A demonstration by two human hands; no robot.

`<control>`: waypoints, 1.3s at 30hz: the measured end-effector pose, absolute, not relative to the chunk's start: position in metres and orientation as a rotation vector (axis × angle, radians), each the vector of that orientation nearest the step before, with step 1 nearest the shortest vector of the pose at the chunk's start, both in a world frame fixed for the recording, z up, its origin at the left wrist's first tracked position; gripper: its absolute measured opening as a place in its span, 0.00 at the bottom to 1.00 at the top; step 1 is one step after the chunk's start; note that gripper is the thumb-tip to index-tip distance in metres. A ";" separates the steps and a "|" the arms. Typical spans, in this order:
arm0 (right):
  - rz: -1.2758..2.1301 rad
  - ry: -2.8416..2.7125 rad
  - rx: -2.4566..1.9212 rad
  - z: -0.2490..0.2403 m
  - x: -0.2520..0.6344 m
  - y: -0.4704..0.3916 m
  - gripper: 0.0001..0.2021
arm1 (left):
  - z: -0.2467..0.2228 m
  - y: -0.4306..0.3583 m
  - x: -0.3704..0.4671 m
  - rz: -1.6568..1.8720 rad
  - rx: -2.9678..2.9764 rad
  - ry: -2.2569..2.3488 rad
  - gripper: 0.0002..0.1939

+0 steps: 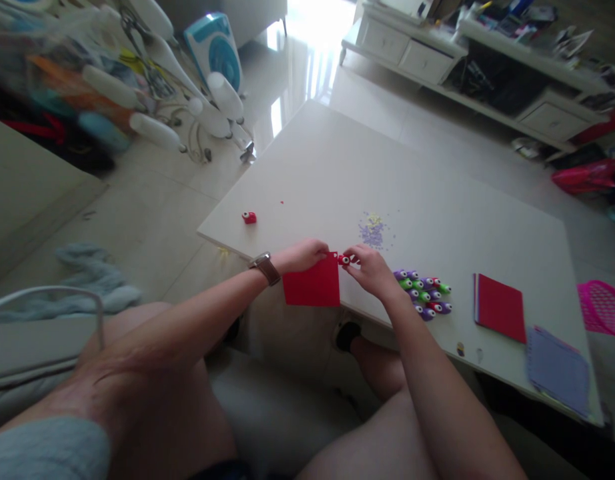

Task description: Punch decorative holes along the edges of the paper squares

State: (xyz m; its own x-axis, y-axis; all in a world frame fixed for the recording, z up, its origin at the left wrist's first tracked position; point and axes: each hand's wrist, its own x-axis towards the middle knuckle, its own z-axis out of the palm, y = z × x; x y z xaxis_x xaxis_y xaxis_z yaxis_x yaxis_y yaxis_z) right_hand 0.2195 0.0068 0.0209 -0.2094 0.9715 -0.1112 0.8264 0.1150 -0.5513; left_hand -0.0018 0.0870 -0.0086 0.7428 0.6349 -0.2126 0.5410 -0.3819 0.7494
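Note:
A red sheet reaches over the near edge of the white table. My left hand has its fingers closed on the sheet's upper edge. Beside the sheet's upper right corner, my right hand grips a small red punch with a white eye-like spot. A small pale mark shows at that corner. Another red punch stands on the table to the left. Purple, green and red punches are grouped to the right of my right hand.
Purple and yellow paper bits lie beyond my right hand. A stack of red-topped sheets and a purplish stack are at the right. A pink basket stands past the table's right edge.

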 end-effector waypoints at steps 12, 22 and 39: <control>0.775 -2.129 -1.757 0.020 0.220 0.007 0.04 | -0.007 0.087 -0.002 0.113 2.069 0.906 0.15; 0.719 -2.127 -1.737 0.019 0.220 0.006 0.04 | -0.009 0.086 0.000 0.082 2.093 0.924 0.15; 0.674 -2.173 -1.753 0.021 0.220 0.006 0.03 | -0.008 0.086 -0.001 0.058 2.087 0.925 0.16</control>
State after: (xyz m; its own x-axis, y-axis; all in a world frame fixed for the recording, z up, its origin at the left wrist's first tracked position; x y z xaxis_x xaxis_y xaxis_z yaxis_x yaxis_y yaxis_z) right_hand 0.2203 0.0058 0.0212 -0.2322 0.9693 -0.0804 0.8445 0.1599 -0.5111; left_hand -0.0006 0.0863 -0.0080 0.7274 0.6317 -0.2681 0.5931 -0.3821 0.7087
